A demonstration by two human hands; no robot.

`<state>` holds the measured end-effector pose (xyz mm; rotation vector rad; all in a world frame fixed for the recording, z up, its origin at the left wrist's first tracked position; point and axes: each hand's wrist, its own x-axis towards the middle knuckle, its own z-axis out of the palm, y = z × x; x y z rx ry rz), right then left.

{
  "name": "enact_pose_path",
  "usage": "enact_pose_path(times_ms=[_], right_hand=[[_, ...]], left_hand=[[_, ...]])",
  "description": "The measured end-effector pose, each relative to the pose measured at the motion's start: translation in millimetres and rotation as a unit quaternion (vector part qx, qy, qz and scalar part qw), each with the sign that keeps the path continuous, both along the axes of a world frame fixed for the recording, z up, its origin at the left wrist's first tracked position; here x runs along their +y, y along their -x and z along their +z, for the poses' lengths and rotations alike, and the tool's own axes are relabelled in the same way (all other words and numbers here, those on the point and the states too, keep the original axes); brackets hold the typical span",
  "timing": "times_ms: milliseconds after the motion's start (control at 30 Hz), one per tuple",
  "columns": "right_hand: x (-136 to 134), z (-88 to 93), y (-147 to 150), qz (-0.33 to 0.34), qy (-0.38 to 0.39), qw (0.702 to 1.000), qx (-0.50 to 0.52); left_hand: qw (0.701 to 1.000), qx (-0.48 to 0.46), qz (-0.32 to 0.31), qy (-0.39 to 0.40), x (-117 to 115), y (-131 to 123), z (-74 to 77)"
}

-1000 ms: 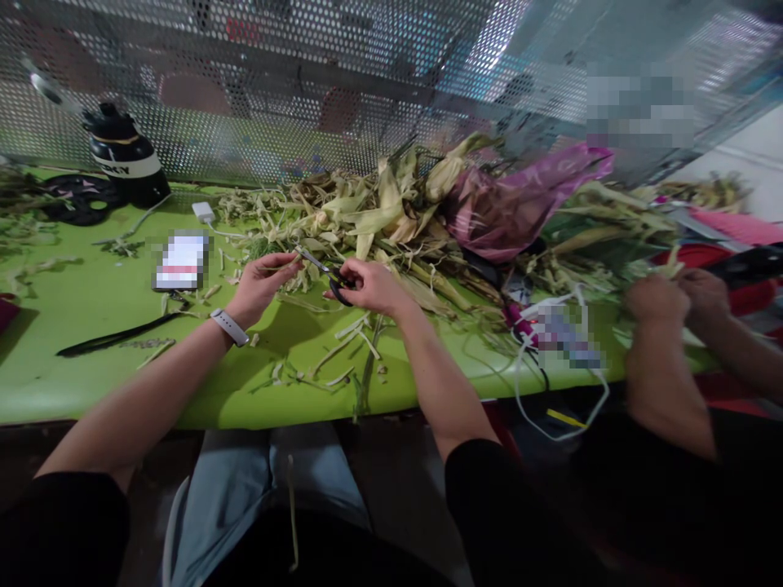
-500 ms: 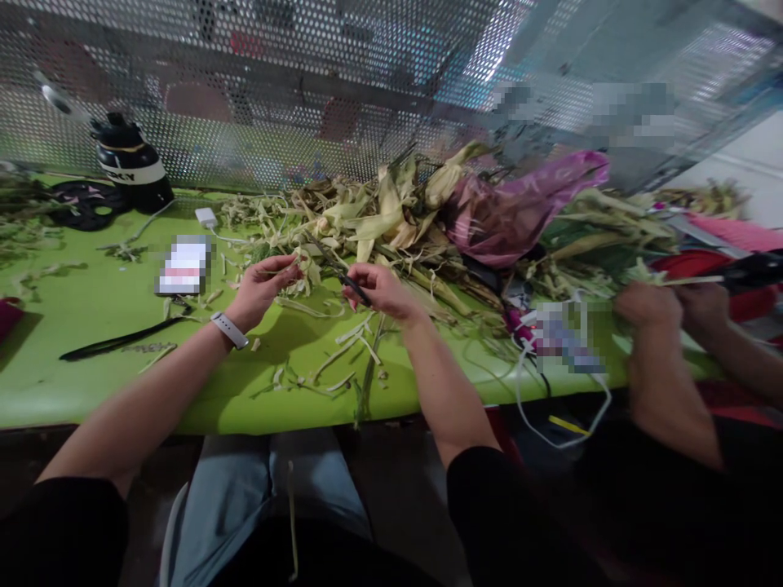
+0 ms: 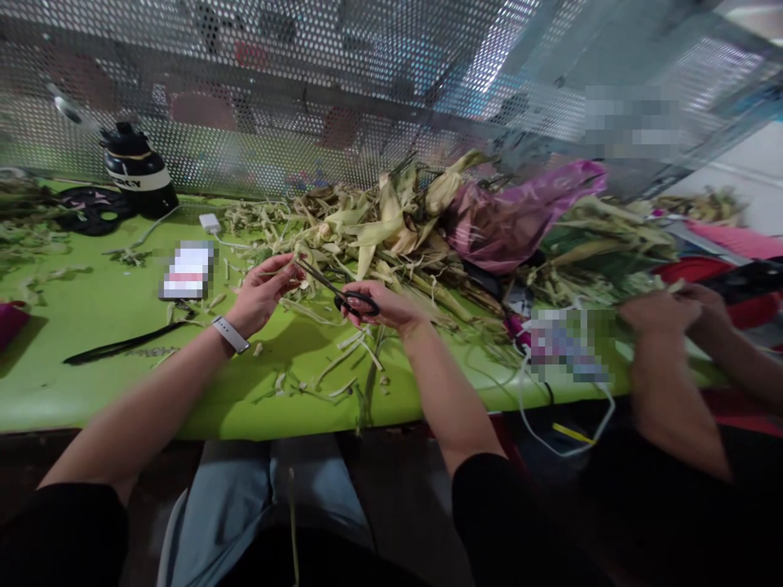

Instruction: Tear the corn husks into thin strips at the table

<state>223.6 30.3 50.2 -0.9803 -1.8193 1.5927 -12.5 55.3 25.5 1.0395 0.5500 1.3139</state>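
My left hand (image 3: 266, 287) pinches a small pale-green piece of corn husk (image 3: 299, 251) between thumb and fingertips. A band circles that wrist. My right hand (image 3: 388, 306) has its fingers in the loops of black-handled scissors (image 3: 356, 304). The blades point left and reach the fingertips of my left hand; how far they are parted is hard to make out. Behind both hands lies a heap of dried and green corn husks (image 3: 373, 228). Below the scissors, cut strips (image 3: 346, 355) are scattered over the green tabletop (image 3: 245, 399).
A phone (image 3: 188, 269), a black strap (image 3: 122, 342) and a dark jug (image 3: 140, 175) stand or lie on the left. A pink plastic bag (image 3: 502, 216) rests on the heap. At right, a co-worker's hands (image 3: 664, 310) work beside a cable (image 3: 523, 399). Perforated metal (image 3: 275, 106) backs the table.
The scissors have turned and moved so that their blades reach my left fingertips. The larger pale husk bit at my left hand no longer shows there. The co-worker's hands shifted slightly.
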Motion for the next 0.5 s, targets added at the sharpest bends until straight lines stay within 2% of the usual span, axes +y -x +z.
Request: enact_pose_path(times_ms=[300, 500], right_hand=[[1.3, -0.7, -1.3, -0.009, 0.008, 1.0, -0.001], [2.8, -6.0, -0.3, -0.006, 0.001, 1.0, 0.007]], left_hand=[[1.0, 0.009, -0.005, 0.0, -5.9, -1.0, 5.1], [1.0, 0.002, -0.015, -0.001, -5.7, -3.5, 0.5]])
